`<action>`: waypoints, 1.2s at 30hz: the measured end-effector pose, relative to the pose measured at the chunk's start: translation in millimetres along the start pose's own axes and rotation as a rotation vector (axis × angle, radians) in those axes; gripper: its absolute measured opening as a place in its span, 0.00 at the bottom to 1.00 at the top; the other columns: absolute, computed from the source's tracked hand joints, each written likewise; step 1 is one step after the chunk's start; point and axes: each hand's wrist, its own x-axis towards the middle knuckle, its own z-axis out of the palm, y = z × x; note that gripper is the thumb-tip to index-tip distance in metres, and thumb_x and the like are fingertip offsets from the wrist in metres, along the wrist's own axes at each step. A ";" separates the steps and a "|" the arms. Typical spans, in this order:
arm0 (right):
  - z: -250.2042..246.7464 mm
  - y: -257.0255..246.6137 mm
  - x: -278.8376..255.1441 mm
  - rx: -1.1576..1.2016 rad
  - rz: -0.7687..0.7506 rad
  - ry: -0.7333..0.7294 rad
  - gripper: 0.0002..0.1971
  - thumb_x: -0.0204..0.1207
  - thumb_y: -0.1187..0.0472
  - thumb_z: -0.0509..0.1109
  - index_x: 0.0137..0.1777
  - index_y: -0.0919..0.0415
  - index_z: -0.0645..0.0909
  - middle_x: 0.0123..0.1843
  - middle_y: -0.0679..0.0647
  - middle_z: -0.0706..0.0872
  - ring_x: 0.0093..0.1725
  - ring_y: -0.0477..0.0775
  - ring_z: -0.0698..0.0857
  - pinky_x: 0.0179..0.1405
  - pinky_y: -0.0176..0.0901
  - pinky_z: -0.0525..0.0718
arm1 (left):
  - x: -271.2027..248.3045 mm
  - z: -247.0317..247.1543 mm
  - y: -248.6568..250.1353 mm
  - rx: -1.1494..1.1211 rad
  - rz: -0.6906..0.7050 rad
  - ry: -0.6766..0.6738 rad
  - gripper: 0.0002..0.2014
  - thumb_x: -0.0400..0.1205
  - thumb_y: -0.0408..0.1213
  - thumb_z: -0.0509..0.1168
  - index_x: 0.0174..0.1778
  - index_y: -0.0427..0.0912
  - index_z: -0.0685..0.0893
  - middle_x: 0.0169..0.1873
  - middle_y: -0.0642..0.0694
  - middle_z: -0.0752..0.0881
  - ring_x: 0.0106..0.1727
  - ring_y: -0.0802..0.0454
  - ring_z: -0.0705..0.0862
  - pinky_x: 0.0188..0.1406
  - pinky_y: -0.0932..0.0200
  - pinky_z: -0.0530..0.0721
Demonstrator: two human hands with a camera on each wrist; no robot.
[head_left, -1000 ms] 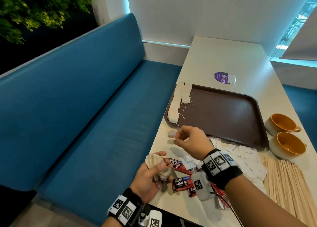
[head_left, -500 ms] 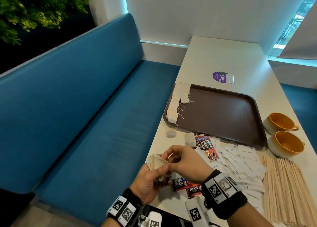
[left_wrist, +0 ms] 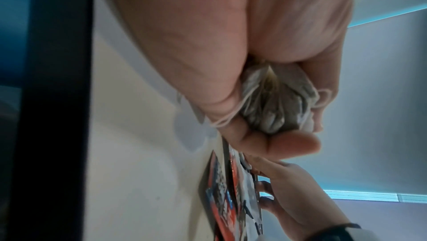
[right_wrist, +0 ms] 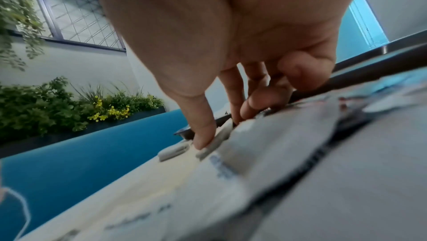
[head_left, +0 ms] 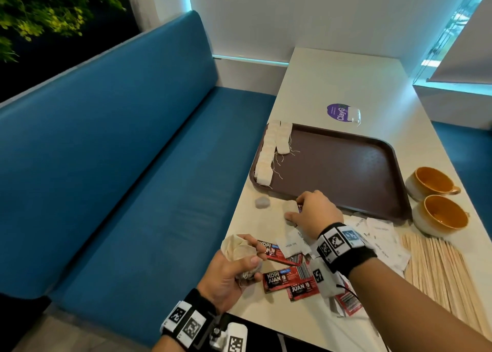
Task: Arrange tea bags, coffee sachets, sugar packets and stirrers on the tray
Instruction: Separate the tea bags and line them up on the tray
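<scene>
My left hand (head_left: 249, 262) hovers off the table's near left edge and grips a crumpled bundle of tea bags (left_wrist: 275, 102) with strings hanging out. My right hand (head_left: 296, 208) reaches down to the table just in front of the brown tray (head_left: 346, 170). Its thumb and fingers pinch a loose tea bag (right_wrist: 223, 133) lying there. A second loose tea bag (head_left: 262, 202) lies to the left of it. Rows of tea bags (head_left: 269, 154) line the tray's left side. Red coffee sachets (head_left: 279, 278), white sugar packets (head_left: 379, 230) and wooden stirrers (head_left: 439, 269) lie on the table near me.
Two orange-lined cups (head_left: 436, 205) stand right of the tray. A purple sticker (head_left: 339, 113) and a clear holder sit beyond the tray. A blue bench (head_left: 119, 178) runs along the table's left side.
My right hand left the bundle in my left hand and moved forward and down onto the loose tea bag by the tray's front edge. The left hand stayed put.
</scene>
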 end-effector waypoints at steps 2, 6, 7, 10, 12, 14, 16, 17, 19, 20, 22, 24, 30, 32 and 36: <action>0.6 -3.7 1.8 0.004 0.015 0.003 0.20 0.72 0.42 0.79 0.61 0.46 0.83 0.61 0.48 0.81 0.54 0.55 0.85 0.50 0.50 0.83 | -0.7 1.7 0.8 0.000 0.004 0.006 0.19 0.72 0.22 0.76 0.55 0.39 0.82 0.50 0.36 0.85 0.48 0.46 0.85 0.30 0.55 0.85; -2.0 -5.4 -0.5 0.130 0.005 -0.006 0.07 0.74 0.52 0.80 0.46 0.44 0.83 0.49 0.45 0.87 0.44 0.47 0.85 0.38 0.43 0.81 | -1.4 2.8 0.3 -0.011 0.008 0.014 0.18 0.72 0.24 0.78 0.55 0.40 0.83 0.48 0.36 0.84 0.46 0.47 0.84 0.30 0.56 0.85; -2.8 -3.9 -2.3 0.197 -0.007 -0.004 0.06 0.76 0.52 0.78 0.44 0.44 0.82 0.46 0.44 0.87 0.42 0.45 0.85 0.36 0.42 0.81 | -1.0 2.8 -0.1 -0.017 0.008 0.015 0.19 0.71 0.27 0.81 0.55 0.40 0.84 0.48 0.36 0.83 0.44 0.47 0.84 0.29 0.56 0.84; -11.8 2.3 -14.3 0.481 -0.057 0.004 0.04 0.80 0.53 0.76 0.44 0.50 0.86 0.42 0.48 0.90 0.39 0.46 0.86 0.36 0.40 0.82 | 0.5 2.7 -1.1 -0.049 0.009 0.015 0.23 0.70 0.39 0.86 0.55 0.40 0.84 0.43 0.36 0.81 0.37 0.49 0.79 0.29 0.56 0.82; -18.7 3.2 -31.3 0.655 -0.086 -0.037 0.03 0.81 0.59 0.76 0.46 0.55 0.88 0.41 0.52 0.91 0.35 0.45 0.84 0.34 0.37 0.80 | 0.7 2.7 -1.8 -0.067 0.022 0.013 0.24 0.70 0.45 0.85 0.55 0.41 0.84 0.41 0.37 0.80 0.33 0.50 0.76 0.29 0.56 0.81; -20.3 -0.4 -53.0 0.850 -0.128 -0.165 0.01 0.80 0.64 0.76 0.47 0.60 0.88 0.40 0.55 0.91 0.33 0.46 0.84 0.33 0.39 0.80 | 0.6 3.3 -1.7 -0.094 0.025 0.028 0.31 0.66 0.51 0.86 0.57 0.40 0.82 0.40 0.38 0.81 0.32 0.50 0.75 0.29 0.55 0.80; -15.4 -5.0 -72.4 1.013 -0.150 -0.346 0.03 0.78 0.69 0.76 0.49 0.68 0.87 0.40 0.58 0.90 0.33 0.49 0.83 0.32 0.41 0.79 | 2.0 2.8 -2.0 -0.094 0.026 0.060 0.43 0.61 0.59 0.86 0.62 0.35 0.78 0.40 0.37 0.81 0.31 0.50 0.77 0.28 0.55 0.80; -11.2 -7.2 -80.0 1.042 -0.167 -0.426 0.05 0.77 0.70 0.77 0.50 0.70 0.87 0.40 0.60 0.89 0.33 0.50 0.83 0.31 0.40 0.79 | 2.2 3.5 -1.7 -0.078 0.024 0.062 0.49 0.60 0.64 0.84 0.64 0.32 0.76 0.40 0.36 0.80 0.31 0.50 0.79 0.28 0.55 0.81; -0.5 -10.3 -88.1 1.004 -0.207 -0.498 0.06 0.76 0.69 0.79 0.51 0.70 0.88 0.40 0.64 0.90 0.35 0.51 0.83 0.33 0.39 0.79 | 2.3 2.5 -2.1 -0.062 0.013 0.032 0.55 0.56 0.70 0.82 0.67 0.30 0.76 0.43 0.34 0.82 0.35 0.48 0.84 0.30 0.54 0.83; 5.2 -11.6 -89.7 0.986 -0.216 -0.493 0.07 0.75 0.68 0.80 0.51 0.69 0.89 0.41 0.68 0.91 0.36 0.52 0.84 0.36 0.40 0.80 | 2.3 1.3 -3.1 -0.054 0.006 0.025 0.54 0.54 0.71 0.82 0.67 0.34 0.79 0.46 0.34 0.83 0.39 0.46 0.85 0.32 0.53 0.84; 16.3 -13.7 -90.4 0.984 -0.202 -0.441 0.08 0.72 0.68 0.83 0.49 0.67 0.89 0.44 0.72 0.91 0.39 0.55 0.84 0.42 0.44 0.82 | 1.6 1.3 -4.0 0.014 -0.002 0.031 0.49 0.53 0.70 0.83 0.63 0.40 0.84 0.50 0.33 0.83 0.44 0.43 0.83 0.36 0.52 0.82; 22.8 -16.2 -90.5 0.968 -0.188 -0.379 0.09 0.70 0.67 0.85 0.47 0.65 0.89 0.38 0.67 0.90 0.37 0.54 0.83 0.41 0.45 0.82 | 0.7 2.1 -3.1 0.061 -0.004 0.041 0.40 0.56 0.61 0.88 0.58 0.41 0.86 0.47 0.35 0.82 0.41 0.46 0.81 0.33 0.55 0.80; 14.1 -26.4 -62.9 0.790 -0.198 -0.196 0.06 0.74 0.57 0.82 0.43 0.57 0.89 0.31 0.53 0.87 0.27 0.45 0.82 0.35 0.44 0.84 | -0.8 3.9 0.3 0.015 0.030 0.022 0.21 0.65 0.36 0.86 0.52 0.42 0.90 0.41 0.36 0.86 0.36 0.48 0.84 0.25 0.58 0.80; 9.8 -29.0 -39.5 0.620 -0.223 -0.091 0.02 0.78 0.56 0.78 0.46 0.51 0.88 0.29 0.46 0.84 0.25 0.38 0.80 0.38 0.41 0.81 | -1.0 3.0 0.4 -0.005 0.023 0.030 0.16 0.68 0.30 0.82 0.50 0.42 0.90 0.41 0.35 0.86 0.35 0.47 0.83 0.25 0.57 0.80; 3.7 -38.7 -3.7 0.208 -0.296 -0.158 0.22 0.82 0.51 0.70 0.76 0.39 0.76 0.49 0.48 0.88 0.48 0.48 0.89 0.56 0.50 0.87 | -0.9 2.0 0.1 -0.009 0.018 0.050 0.15 0.70 0.29 0.78 0.52 0.39 0.88 0.42 0.33 0.84 0.36 0.46 0.81 0.27 0.56 0.82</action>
